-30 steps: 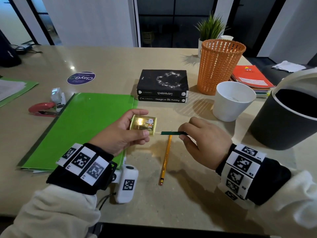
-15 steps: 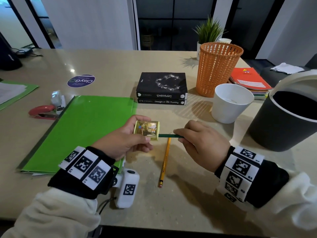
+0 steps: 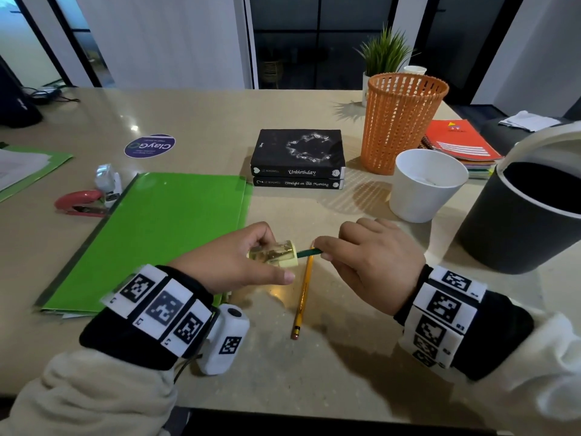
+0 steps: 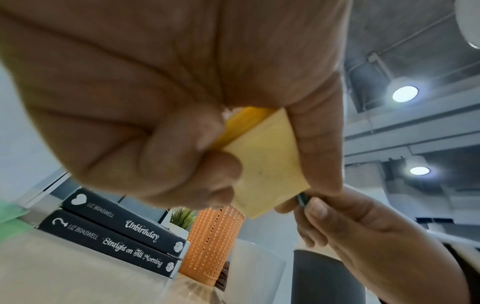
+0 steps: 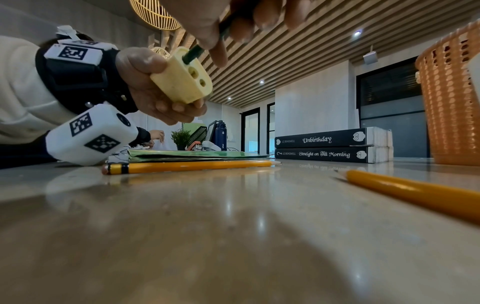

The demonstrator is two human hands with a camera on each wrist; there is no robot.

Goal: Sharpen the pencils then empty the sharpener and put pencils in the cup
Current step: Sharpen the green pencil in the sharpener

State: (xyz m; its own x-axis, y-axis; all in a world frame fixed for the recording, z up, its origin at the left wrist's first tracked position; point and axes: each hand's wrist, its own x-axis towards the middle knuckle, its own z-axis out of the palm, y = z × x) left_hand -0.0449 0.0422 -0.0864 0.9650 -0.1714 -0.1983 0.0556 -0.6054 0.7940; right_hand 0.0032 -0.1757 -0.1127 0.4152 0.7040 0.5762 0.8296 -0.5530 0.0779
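My left hand grips a small yellow sharpener just above the table. My right hand pinches a short green pencil whose tip sits in one of the sharpener's holes. A yellow pencil lies on the table below the hands. A second yellow pencil shows only in the right wrist view, lying at the right. The white cup stands to the right, beyond my right hand.
A dark bin stands at the right edge. An orange mesh basket, two stacked black books and a green folder lie further back and left. A red stapler sits beside the folder. Notebooks are stacked at the far right.
The green pencil went from just outside the sharpener into its hole. My left hand rolled the sharpener so its clear side faces up.
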